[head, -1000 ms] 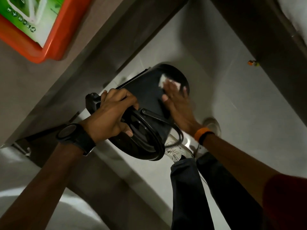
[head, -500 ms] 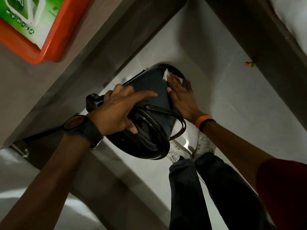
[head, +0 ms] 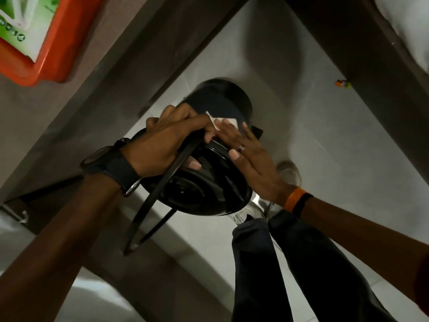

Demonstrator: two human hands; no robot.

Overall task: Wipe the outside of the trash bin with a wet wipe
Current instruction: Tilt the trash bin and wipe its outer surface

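The trash bin (head: 216, 145) is hanging tipped in mid-air above the pale floor (head: 325, 135), its long axis running from the open rim near the person up and away to the closed bottom end, approx. along the line of sight. The left hand (head: 162, 145) is clenching the near rim area w/ fingers wrapped over the bin's upper side, and a thin black wire handle (head: 160, 194) is swinging loose below it. The right hand (head: 246, 159) is lying flat, fingers spread and extended, pressing the wet wipe (head: 226, 123) against the bin's wall; it is pinning rather than gripping. The wipe is sitting under the fingertips (head: 232, 155), just beside the left hand's knuckles, so the right hand is the one on the job and the unwiped stretch is prob. lying further along the axis, toward the far end.

The bin is looking like glossy black plastic or enamelled metal, round, smooth, w/ ridged bands near the rim. The wipe is thin, white, limp, conforming to the curve. An orange-edged packet (head: 46, 38) is resting on the grey ledge (head: 116, 54) at upper left, well apart.
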